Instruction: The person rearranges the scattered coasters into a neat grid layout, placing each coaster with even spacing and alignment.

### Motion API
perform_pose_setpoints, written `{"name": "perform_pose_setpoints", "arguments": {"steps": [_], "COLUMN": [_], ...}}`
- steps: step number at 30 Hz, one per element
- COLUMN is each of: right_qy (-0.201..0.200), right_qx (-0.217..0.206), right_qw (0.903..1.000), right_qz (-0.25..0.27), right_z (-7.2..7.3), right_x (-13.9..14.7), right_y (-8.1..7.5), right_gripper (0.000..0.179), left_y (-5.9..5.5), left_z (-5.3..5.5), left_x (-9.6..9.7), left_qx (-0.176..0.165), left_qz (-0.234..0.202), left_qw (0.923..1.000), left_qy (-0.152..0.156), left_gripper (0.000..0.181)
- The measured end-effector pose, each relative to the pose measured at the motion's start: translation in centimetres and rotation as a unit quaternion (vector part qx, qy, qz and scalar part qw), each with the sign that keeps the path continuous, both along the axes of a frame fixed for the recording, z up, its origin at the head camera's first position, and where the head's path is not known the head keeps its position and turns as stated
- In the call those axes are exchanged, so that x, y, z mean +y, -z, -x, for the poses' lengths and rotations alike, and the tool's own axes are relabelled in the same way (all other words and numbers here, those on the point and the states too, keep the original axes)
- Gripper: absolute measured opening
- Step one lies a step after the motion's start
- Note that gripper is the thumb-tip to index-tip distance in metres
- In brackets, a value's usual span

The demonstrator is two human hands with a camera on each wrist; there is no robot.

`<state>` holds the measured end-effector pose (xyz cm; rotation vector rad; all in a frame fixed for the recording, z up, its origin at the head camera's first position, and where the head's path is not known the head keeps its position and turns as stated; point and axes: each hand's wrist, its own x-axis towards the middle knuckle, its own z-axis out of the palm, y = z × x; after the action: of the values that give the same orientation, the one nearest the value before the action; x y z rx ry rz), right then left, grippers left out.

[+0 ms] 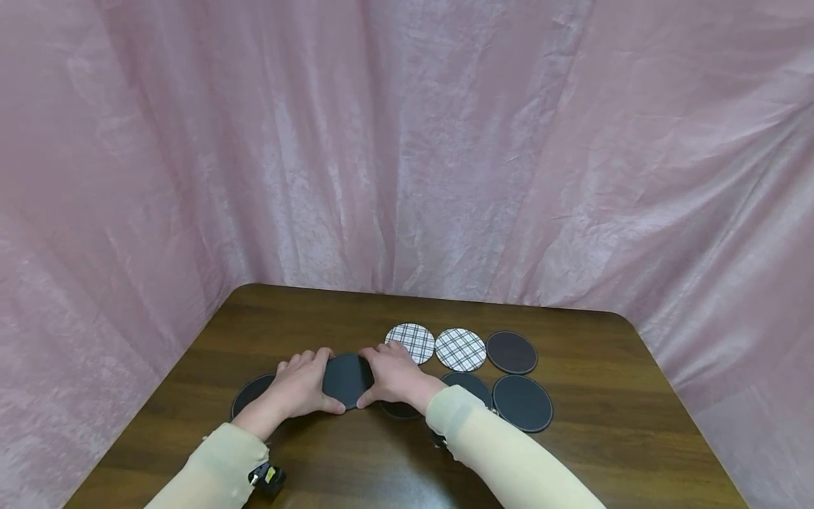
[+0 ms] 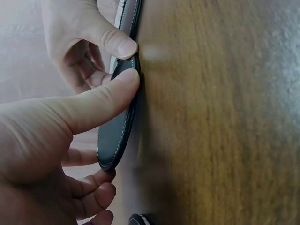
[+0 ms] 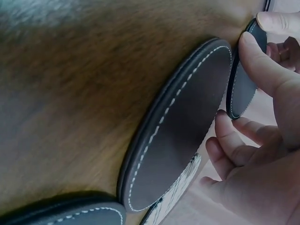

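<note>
A round black coaster (image 1: 346, 382) with pale edge stitching is held between my two hands. My left hand (image 1: 297, 387) grips its left side, thumb on the near edge and fingers toward the far edge. Opposite it, my right hand (image 1: 396, 375) grips the right side the same way. In the left wrist view the coaster (image 2: 110, 138) appears slightly tilted, with a shadow on the table beside it. Below my right hand lies a dark brown coaster (image 3: 183, 117), mostly hidden in the head view. Partly behind my left wrist is another dark coaster (image 1: 249, 394).
Two plaid white coasters (image 1: 461, 350) and a brown one (image 1: 511, 352) form a back row on the wooden table (image 1: 356, 466). Black coasters (image 1: 523, 403) lie in front of them, one partly under my right sleeve. Pink curtains (image 1: 394, 141) hang behind the table.
</note>
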<state>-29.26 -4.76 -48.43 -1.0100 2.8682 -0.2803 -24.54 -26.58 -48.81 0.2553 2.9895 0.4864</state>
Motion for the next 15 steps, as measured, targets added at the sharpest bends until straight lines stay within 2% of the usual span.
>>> {"name": "perform_pose_setpoints", "arguments": {"steps": [5,15], "right_qy": [0.006,0.013], "right_qx": [-0.003,0.034], "right_qw": [1.0000,0.9992], "right_qz": [0.002,-0.020], "right_z": [-0.2,-0.5], "right_x": [0.4,0.7], "right_y": [0.1,0.4], "right_gripper": [0.093,0.088], "left_y": [-0.4,-1.0], "left_z": [-0.1,0.3], "left_x": [0.4,0.9], "left_qx": [0.002,-0.017], "left_qz": [0.005,0.007], "left_qw": [0.9999,0.9993], "left_qy": [0.009,0.034], "left_gripper": [0.109,0.101]}}
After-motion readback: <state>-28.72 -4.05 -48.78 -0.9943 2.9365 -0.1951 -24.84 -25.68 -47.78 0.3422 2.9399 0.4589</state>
